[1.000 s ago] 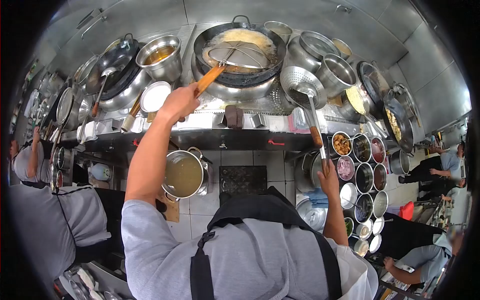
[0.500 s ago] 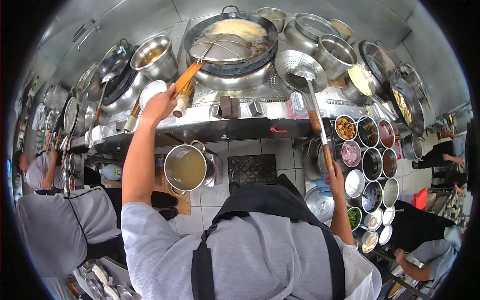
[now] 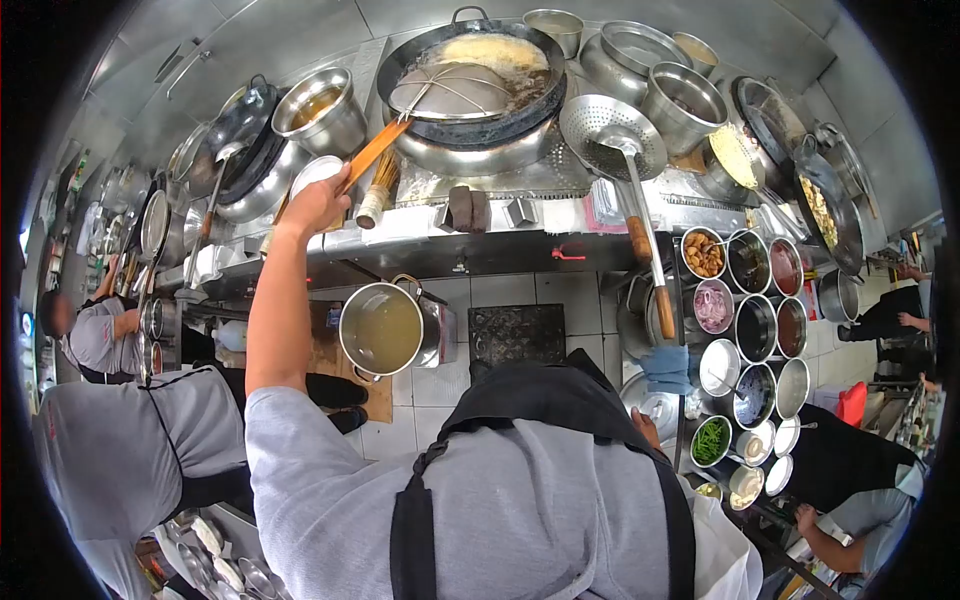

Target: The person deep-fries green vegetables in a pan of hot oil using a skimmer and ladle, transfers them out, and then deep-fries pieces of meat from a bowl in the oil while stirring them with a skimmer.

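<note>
In the head view, my left hand (image 3: 318, 205) is closed around the flat wooden handle of a wire-mesh strainer (image 3: 455, 92). The strainer's mesh lies over the near left part of a large black wok (image 3: 470, 130), where pale foam bubbles on dark liquid behind it. My right hand (image 3: 645, 430) is low beside my apron, partly hidden, with its visible fingers loosely extended and nothing seen in them. Above it, a perforated ladle (image 3: 613, 137) rests on the stove edge, its wooden-ended handle pointing toward me. Close to that hand hangs a blue cloth (image 3: 667, 369).
Several ingredient pots, including one of green vegetables (image 3: 711, 440), stand at my right. A large pot of yellowish liquid (image 3: 381, 330) sits low in front. A bamboo brush (image 3: 378, 190) and metal pot (image 3: 320, 110) are near my left hand. Co-workers stand on both sides.
My right hand has left the perforated ladle's handle and drawn back toward my body. My left hand keeps hold of the strainer, which stays over the wok. The view has shifted slightly.
</note>
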Motion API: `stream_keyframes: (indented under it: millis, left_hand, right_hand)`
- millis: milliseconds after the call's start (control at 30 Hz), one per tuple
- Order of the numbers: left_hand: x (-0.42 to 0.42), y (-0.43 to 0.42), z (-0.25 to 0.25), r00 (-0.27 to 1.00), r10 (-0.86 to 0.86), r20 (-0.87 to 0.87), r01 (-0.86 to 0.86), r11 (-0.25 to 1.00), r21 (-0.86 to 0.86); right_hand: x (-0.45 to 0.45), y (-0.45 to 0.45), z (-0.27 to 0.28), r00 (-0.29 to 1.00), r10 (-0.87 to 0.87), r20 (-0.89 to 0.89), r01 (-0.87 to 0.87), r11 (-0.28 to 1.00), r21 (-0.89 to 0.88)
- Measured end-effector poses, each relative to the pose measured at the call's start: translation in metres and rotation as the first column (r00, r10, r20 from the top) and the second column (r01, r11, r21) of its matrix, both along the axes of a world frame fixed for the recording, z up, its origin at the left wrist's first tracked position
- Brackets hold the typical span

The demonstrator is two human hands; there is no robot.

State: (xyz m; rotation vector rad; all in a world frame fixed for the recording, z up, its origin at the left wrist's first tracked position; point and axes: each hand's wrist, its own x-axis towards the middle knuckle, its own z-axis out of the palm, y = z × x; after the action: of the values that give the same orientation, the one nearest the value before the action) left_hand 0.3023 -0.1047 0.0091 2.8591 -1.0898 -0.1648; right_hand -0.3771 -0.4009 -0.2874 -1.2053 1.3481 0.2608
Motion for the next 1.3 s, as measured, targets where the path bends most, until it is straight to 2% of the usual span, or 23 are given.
stream_keyframes:
  millis: [133,300,367,533,633,667,700,733,767,800,833,867,900,933,967,1000,1033,1100,1133,1233,1267,1300]
  left_hand:
    - [0.003,0.001,-0.002,0.999,0.037,-0.003,-0.037,0.999,0.038]
    - [-0.004,-0.003,0.007,0.998,0.061,0.020,-0.063,0.993,0.096]
    - [-0.008,-0.006,0.010,0.995,0.077,0.057,-0.086,0.983,0.162]
    - [-0.025,-0.008,0.010,0.980,0.128,0.154,-0.155,0.972,0.176]
    - [-0.048,-0.012,0.000,0.878,0.019,0.478,-0.085,0.989,0.117]
    - [-0.067,-0.018,0.002,0.904,0.035,0.426,-0.036,0.999,-0.005]
    - [-0.082,-0.023,-0.003,0.890,-0.033,0.454,0.108,0.984,-0.139]
    - [-0.096,-0.028,-0.009,0.864,-0.092,0.494,0.251,0.931,-0.266]
    - [-0.118,-0.033,-0.017,0.898,-0.085,0.432,0.229,0.928,-0.293]
    - [-0.145,-0.039,-0.020,0.993,-0.026,0.118,0.073,0.908,-0.412]
    - [-0.159,-0.038,-0.047,0.999,-0.041,0.033,0.050,0.935,-0.350]
    - [-0.188,-0.043,-0.054,0.980,-0.078,-0.182,-0.010,0.898,-0.439]
    - [-0.216,-0.042,-0.074,0.941,-0.071,-0.331,-0.061,0.926,-0.373]
    - [-0.229,-0.035,-0.126,0.859,-0.119,-0.498,-0.015,0.966,-0.256]
    - [-0.253,-0.025,-0.167,0.784,-0.241,-0.572,0.080,0.953,-0.292]
    - [-0.281,-0.021,-0.193,0.649,-0.097,-0.755,0.020,0.994,-0.111]
    - [-0.301,-0.010,-0.244,0.562,-0.118,-0.819,0.141,0.989,-0.046]
    - [-0.330,0.023,-0.284,0.280,-0.443,-0.851,0.078,0.895,-0.440]
    - [-0.338,0.033,-0.306,0.238,-0.484,-0.842,0.000,0.867,-0.498]
    - [-0.352,0.050,-0.343,0.391,-0.216,-0.895,-0.343,0.868,-0.359]
    - [-0.359,0.060,-0.341,0.344,-0.163,-0.925,-0.383,0.875,-0.297]
    - [-0.367,0.069,-0.335,0.294,-0.112,-0.949,-0.414,0.880,-0.232]
  right_hand:
    - [-0.009,-0.011,0.012,0.990,-0.107,-0.090,0.110,0.993,0.031]
    - [-0.002,-0.031,-0.015,0.985,-0.165,-0.039,0.169,0.980,0.104]
    - [0.010,-0.034,-0.016,0.990,-0.141,-0.024,0.142,0.988,0.067]
    - [0.034,-0.045,-0.026,0.997,-0.078,0.016,0.077,0.993,0.084]
    - [0.044,-0.052,-0.034,0.999,-0.029,0.028,0.026,0.994,0.105]
    - [0.047,-0.055,-0.035,1.000,-0.002,0.027,-0.001,0.994,0.112]
    - [0.051,-0.058,-0.035,0.999,0.025,0.026,-0.028,0.993,0.116]
    - [0.062,-0.060,-0.027,0.994,-0.108,0.022,0.104,0.983,0.150]
    - [0.074,-0.067,-0.014,0.961,-0.233,0.146,0.185,0.940,0.286]
    - [0.084,-0.079,-0.001,0.899,-0.363,0.247,0.236,0.874,0.426]
    - [0.095,-0.090,0.020,0.811,-0.491,0.319,0.256,0.787,0.561]
    - [0.115,-0.093,0.059,0.755,-0.520,0.400,0.254,0.794,0.553]
    - [0.140,-0.093,0.106,0.691,-0.544,0.476,0.254,0.799,0.545]
    - [0.159,-0.099,0.139,0.622,-0.563,0.545,0.255,0.803,0.539]
    - [0.171,-0.113,0.153,0.719,-0.372,0.587,0.200,0.920,0.338]
    - [0.181,-0.128,0.164,0.796,-0.167,0.581,0.118,0.985,0.122]
    - [0.188,-0.137,0.177,0.850,0.039,0.525,0.013,0.996,-0.094]
    - [0.204,-0.134,0.223,0.790,-0.046,0.611,0.072,0.997,-0.018]
    - [0.206,-0.130,0.234,0.753,0.003,0.658,0.021,0.999,-0.027]
    - [0.241,-0.136,0.249,0.736,0.219,0.641,-0.064,0.965,-0.256]
    - [0.267,-0.144,0.261,0.756,0.366,0.543,-0.140,0.900,-0.413]
    - [0.297,-0.147,0.276,0.737,0.429,0.522,-0.131,0.849,-0.512]
